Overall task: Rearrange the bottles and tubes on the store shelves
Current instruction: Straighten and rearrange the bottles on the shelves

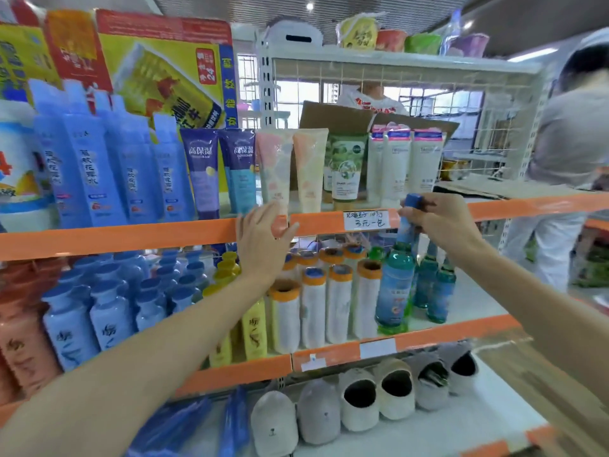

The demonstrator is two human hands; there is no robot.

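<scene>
Three orange-edged store shelves fill the frame. At the upper left, tall blue pouch-like bottles with printed labels stand on the top shelf, followed toward the centre by two dark purple tubes, two pale pink and peach tubes, a green-printed tube and white tubes with pink tops.

On the middle shelf, at lower left, blue round-capped bottles crowd together, then yellow bottles, partly hidden behind the left forearm, then white bottles with orange caps, then small green clear bottles toward the right. On the bottom shelf lie grey and cream slippers; blue packets at the bottom are blurred.

A handwritten price label on the top shelf edge is hard to read. Behind the wire rack a brown cardboard box is partly hidden by the tubes.

Centre frame, the left hand is spread flat, fingers touching the top shelf's orange edge. To the right, the right hand grips the neck of a blue-capped green bottle with a blue label, which stands at the front of the middle shelf.
</scene>
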